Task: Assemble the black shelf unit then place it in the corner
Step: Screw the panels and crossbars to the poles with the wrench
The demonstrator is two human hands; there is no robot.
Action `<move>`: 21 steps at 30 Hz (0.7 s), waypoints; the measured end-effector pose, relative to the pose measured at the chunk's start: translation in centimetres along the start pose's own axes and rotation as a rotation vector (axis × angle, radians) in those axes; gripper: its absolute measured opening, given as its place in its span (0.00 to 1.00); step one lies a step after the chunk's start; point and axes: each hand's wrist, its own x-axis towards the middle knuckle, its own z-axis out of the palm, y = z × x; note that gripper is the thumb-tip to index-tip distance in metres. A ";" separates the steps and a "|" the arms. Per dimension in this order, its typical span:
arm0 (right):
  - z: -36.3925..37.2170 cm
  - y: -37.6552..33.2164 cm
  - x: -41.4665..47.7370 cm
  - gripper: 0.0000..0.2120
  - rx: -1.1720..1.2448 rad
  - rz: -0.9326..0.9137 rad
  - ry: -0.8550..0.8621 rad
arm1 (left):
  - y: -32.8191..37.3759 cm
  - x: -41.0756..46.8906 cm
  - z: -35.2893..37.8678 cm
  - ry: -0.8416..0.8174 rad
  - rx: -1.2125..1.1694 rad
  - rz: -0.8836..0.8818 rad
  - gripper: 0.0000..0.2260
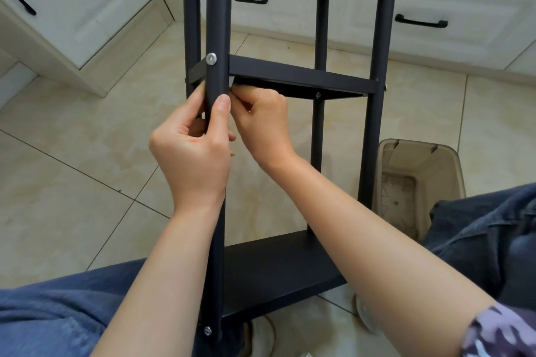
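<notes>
Both forearms were bare and reached forward and upward, with the wrists close together. Left hand: wrapped round the upright post, thumb pressed flat on its near face, fingers curled round its left side. Right hand: just beside the left, back of the hand uppermost, wrist bent, fingers curled tight and bunched against the post's right side. Whatever they pinched was hidden.
</notes>
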 end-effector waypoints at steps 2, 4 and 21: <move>-0.1 -0.1 0.0 0.12 0.009 0.021 0.000 | 0.1 0.0 0.0 -0.007 0.008 0.012 0.12; -0.5 -0.1 -0.2 0.12 0.009 0.049 -0.026 | 0.1 -0.1 0.0 -0.011 0.013 0.017 0.12; -4.1 -1.6 -0.7 0.12 0.025 0.247 -0.238 | 0.4 -0.4 0.3 -0.008 -0.014 0.013 0.10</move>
